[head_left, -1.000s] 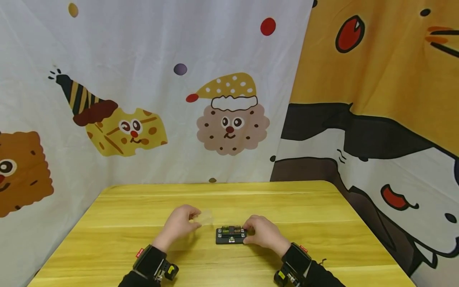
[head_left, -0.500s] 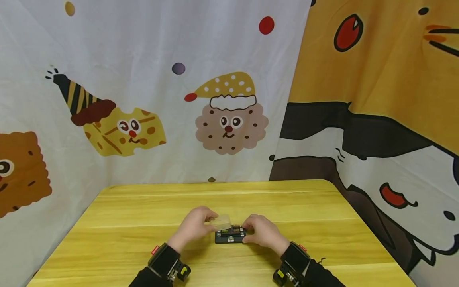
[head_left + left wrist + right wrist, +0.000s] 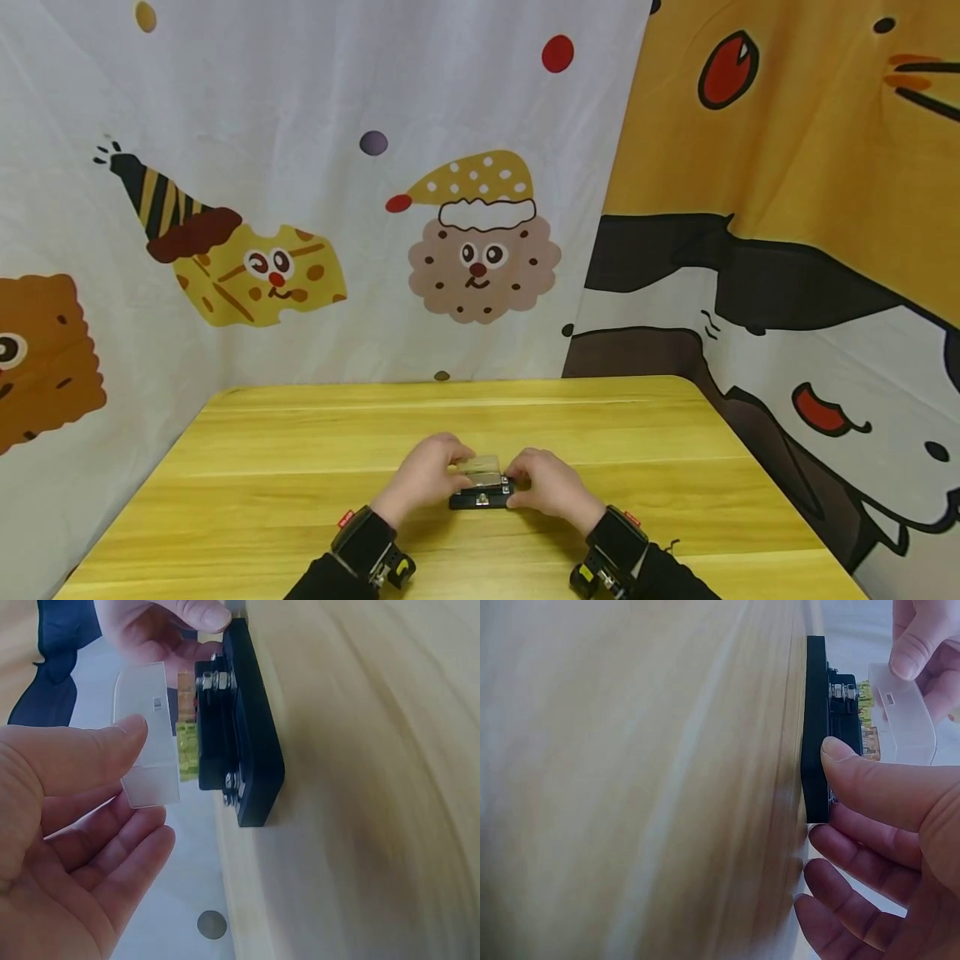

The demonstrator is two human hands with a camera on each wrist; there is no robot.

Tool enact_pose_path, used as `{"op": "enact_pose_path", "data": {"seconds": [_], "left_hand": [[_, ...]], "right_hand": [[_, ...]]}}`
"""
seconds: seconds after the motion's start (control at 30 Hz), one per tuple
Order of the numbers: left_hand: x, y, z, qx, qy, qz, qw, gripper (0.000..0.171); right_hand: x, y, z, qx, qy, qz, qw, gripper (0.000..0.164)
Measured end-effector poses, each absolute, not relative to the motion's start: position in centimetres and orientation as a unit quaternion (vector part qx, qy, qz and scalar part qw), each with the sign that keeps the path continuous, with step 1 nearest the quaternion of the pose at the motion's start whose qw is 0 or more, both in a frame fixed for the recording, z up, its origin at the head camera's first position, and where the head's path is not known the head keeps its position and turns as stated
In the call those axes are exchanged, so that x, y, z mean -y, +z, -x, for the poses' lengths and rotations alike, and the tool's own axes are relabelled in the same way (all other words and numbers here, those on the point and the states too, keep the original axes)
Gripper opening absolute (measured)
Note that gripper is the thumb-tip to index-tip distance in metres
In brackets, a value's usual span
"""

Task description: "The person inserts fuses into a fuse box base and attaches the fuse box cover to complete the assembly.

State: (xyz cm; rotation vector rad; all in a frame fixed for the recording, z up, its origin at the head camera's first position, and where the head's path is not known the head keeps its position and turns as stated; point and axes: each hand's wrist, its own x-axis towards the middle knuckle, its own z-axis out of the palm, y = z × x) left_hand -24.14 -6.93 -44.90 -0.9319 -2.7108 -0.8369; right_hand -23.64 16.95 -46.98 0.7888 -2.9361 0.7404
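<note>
A black fuse block [image 3: 480, 502] with metal bolts sits on the table. My right hand [image 3: 558, 487] holds its right end, the thumb on the base's edge in the right wrist view. Between thumb and fingers, my left hand [image 3: 427, 477] pinches a clear plastic cover [image 3: 486, 468]. In the left wrist view that cover [image 3: 154, 761] stands over the fuses, with a small gap showing between it and the black base [image 3: 259, 757]. A yellow-green fuse [image 3: 187, 750] and an orange-brown fuse [image 3: 185, 697] show in the gap.
The wooden table [image 3: 300, 417] has light yellow grain and reaches back to a white printed curtain [image 3: 300, 100]. Another curtain [image 3: 675, 150], orange with cartoon shapes, hangs on the right. Both wrists wear black camera straps [image 3: 367, 542].
My left hand has brought the clear cover rightward from beside the fuse block to over its fuses. My right hand stays at the block's right end.
</note>
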Motion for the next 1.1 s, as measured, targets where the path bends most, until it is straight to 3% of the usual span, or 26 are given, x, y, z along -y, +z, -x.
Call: {"op": "enact_pose_path", "data": {"seconds": [1.1], "left_hand": [[5.7,-45.7,24.1,0.920,-0.235,0.303,0.075,0.028]], "right_hand": [[-17.0,-47.0,23.7,0.938,0.239,-0.252,0.004,0.033]]}}
